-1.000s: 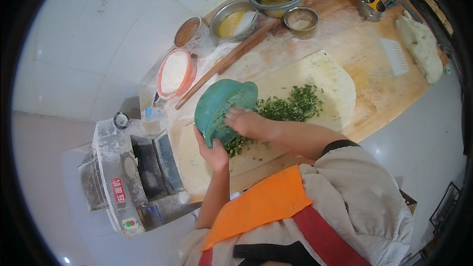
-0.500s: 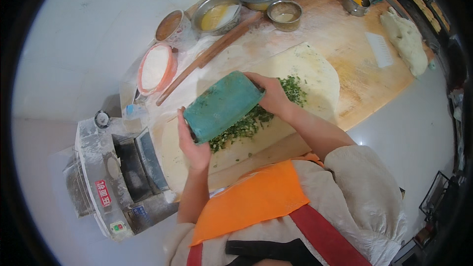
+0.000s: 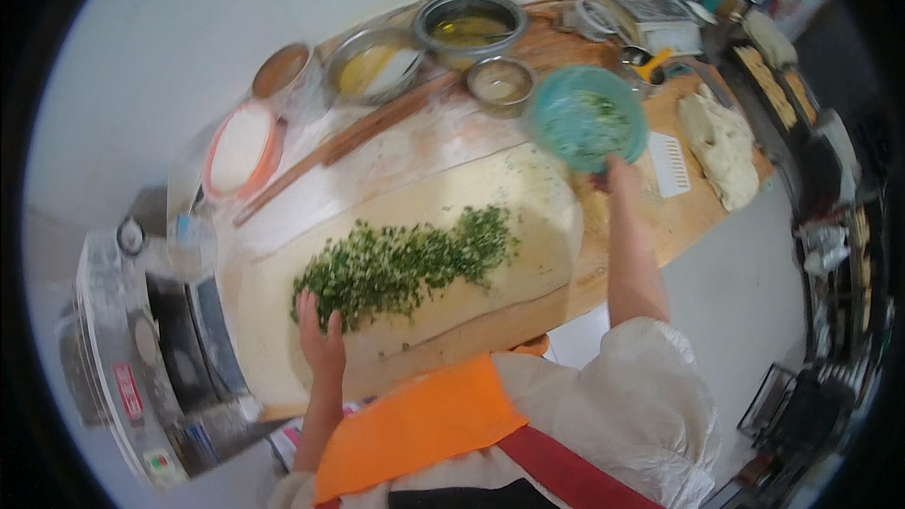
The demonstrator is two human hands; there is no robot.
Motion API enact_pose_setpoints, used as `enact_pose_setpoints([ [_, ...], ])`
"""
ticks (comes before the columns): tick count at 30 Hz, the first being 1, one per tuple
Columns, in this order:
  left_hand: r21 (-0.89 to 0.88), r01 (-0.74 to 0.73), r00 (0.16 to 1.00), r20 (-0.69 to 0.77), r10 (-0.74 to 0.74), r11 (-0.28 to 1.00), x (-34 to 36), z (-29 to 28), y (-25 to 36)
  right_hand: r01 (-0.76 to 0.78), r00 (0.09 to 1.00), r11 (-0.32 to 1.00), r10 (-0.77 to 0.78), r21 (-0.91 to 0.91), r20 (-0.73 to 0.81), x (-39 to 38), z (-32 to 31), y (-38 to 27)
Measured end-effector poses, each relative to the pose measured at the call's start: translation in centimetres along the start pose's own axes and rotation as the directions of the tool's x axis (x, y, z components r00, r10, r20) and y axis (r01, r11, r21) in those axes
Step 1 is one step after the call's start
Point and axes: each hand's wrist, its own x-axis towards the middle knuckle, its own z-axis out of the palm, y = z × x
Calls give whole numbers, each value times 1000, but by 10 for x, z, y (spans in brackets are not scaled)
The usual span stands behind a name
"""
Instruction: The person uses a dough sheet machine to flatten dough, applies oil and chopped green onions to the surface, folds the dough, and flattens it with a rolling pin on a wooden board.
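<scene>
A long heap of chopped green onions [image 3: 396,269] lies on a wide sheet of rolled dough [image 3: 537,245] in front of me. My left hand [image 3: 322,344] is at the heap's left end, fingers spread and touching or just over the greens; it holds nothing. Out to the right, my right hand [image 3: 617,174] grips the near rim of a teal plastic basin [image 3: 556,132], its opening facing up. Bits of green cling inside the basin. The fingers under its rim are partly hidden.
Behind the dough lies a long wooden rolling pin [image 3: 349,141]. A flour tub [image 3: 243,151], metal bowls [image 3: 377,66] and a pot of oil [image 3: 471,28] line the back. To the right are a white scraper [image 3: 670,166] and a dough lump [image 3: 721,151]; a floury machine [image 3: 141,349] stands left.
The basin, held upside down in both hands over the dough, is now upright at the right in my right hand. My left hand has let go of it and moved down to the greens.
</scene>
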Motion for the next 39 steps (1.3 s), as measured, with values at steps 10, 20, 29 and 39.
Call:
enact_pose_setpoints([
  [10, 130, -265, 940, 257, 225, 956, 46, 53, 36, 846, 496, 495, -594, -198, 634, -89, 119, 38],
  [20, 249, -366, 877, 414, 243, 897, 49, 71, 18, 919, 84, -351, -268, -179, 960, -162, 135, 79],
  [29, 374, -174, 937, 348, 36, 911, 27, 15, -68, 892, 361, -116, -398, -437, 844, -176, 147, 85],
  [39, 472, -75, 979, 203, -26, 878, 29, -38, -154, 995, -15, -103, -151, -1, 988, -328, 295, 154],
])
